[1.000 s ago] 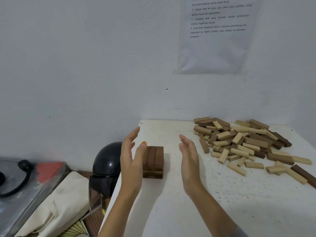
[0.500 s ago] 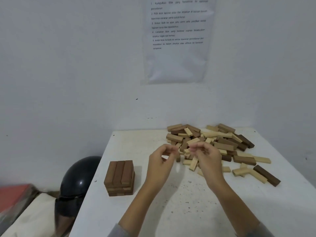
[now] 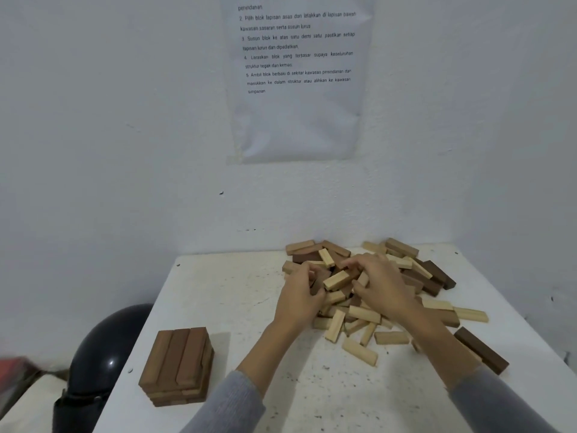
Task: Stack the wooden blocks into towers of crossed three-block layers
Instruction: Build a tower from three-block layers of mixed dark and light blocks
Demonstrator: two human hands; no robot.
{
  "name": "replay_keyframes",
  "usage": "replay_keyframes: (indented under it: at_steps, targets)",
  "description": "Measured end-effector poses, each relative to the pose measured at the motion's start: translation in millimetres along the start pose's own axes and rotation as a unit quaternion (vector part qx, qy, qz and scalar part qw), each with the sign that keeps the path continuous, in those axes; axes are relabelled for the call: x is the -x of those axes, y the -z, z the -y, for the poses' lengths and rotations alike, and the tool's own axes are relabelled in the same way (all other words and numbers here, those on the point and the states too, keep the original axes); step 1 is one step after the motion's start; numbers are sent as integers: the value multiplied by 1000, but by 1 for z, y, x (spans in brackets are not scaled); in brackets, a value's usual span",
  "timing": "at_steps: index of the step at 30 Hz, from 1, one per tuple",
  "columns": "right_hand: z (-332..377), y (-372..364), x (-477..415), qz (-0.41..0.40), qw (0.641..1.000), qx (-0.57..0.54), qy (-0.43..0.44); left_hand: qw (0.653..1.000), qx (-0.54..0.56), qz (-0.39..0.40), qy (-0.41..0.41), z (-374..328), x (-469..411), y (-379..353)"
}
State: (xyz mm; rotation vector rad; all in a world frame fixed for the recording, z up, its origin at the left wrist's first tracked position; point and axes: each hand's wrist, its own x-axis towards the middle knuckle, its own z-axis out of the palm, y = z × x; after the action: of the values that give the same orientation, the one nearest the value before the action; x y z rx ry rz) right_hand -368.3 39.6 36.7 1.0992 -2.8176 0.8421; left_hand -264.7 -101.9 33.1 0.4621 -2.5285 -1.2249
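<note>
Head view: left hand [image 3: 298, 295] and right hand [image 3: 382, 284] curl into the block pile [image 3: 363, 314]; grip state unclear.

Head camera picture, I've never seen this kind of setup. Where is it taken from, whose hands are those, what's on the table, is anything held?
No machine here: a person wears a camera on the head, so you look down at their own arms. On the white table lies a loose pile of wooden blocks, light and dark. At its left edge stands a small tower of brown blocks, three across the top. The left hand and right hand both reach into the pile, fingers curled among blocks; whether either grips one is unclear. A dark helmet sits beside the table; a printed sheet hangs on the wall.
</note>
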Motion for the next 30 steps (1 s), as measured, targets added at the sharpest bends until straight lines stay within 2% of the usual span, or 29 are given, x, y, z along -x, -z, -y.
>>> replay_keyframes:
  at_steps: [9,17,22,25,28,30]
  targets:
    - [-9,5,-12,9,994,90,57,1000,0,-26,14,2,-13,-9]
    - [-16,13,-15,31,996,43,78,999,1,-48,4,8,-17,-8]
    - [-15,22,-7,33,988,-124,81,997,21,-79,5,16,-15,-2]
    - [-10,29,0,9,975,-220,35,997,8,-79,11,22,-20,1]
    - [-8,31,0,-20,941,-338,-20,996,49,-79,13,19,-25,8]
    - [-7,31,-2,-62,905,-417,-65,992,101,-70,21,10,-25,13]
